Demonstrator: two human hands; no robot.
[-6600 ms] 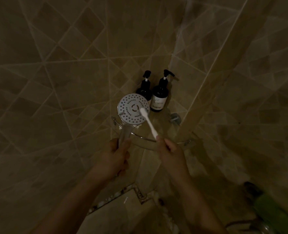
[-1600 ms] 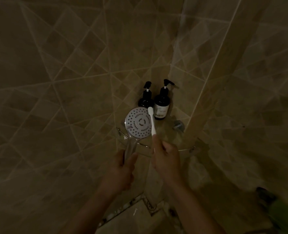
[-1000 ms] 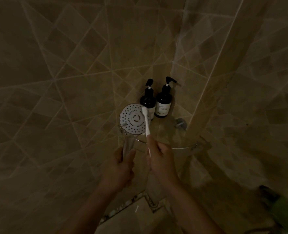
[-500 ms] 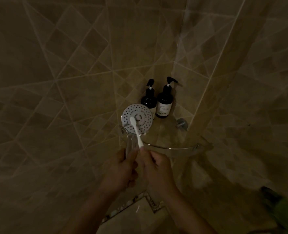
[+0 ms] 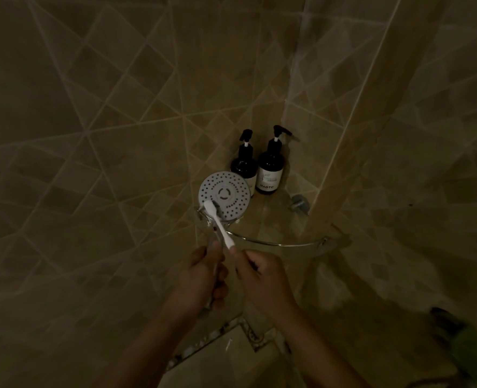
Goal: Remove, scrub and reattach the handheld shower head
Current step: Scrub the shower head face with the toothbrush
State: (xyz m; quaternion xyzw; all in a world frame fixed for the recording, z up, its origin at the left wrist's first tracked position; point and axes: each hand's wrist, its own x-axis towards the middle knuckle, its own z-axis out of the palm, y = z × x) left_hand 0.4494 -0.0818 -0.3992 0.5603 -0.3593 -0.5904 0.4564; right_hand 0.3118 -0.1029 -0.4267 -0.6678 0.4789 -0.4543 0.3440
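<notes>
The tiled walls (image 5: 119,135) met in a dim corner ahead of me, their pale grout lines crossing in diamonds. Low in that corner sat a glass corner shelf (image 5: 282,243) with a thin metal rail along its curved front edge. Two dark pump bottles (image 5: 269,172) stood side by side at the back of it, touching or nearly so; the right one carried a pale label whose lettering I could barely read.

My left hand (image 5: 201,278) was wrapped closed around the handle of the shower head (image 5: 224,196), which rose from my fist so that the round face stood above my knuckles, in front of the left bottle and over the shelf's left end. The face was pale grey, dotted with dark spray holes around a small central ring. The handle itself was almost lost in shadow between the face and my fingers.

My right hand (image 5: 262,278) was pinched shut on the end of a white toothbrush (image 5: 220,228), just beside my left thumb. The brush slanted up and left, its head pressed to the lower left edge of the face.

At the far right edge something green (image 5: 472,348) was cut off and too dark to identify.
</notes>
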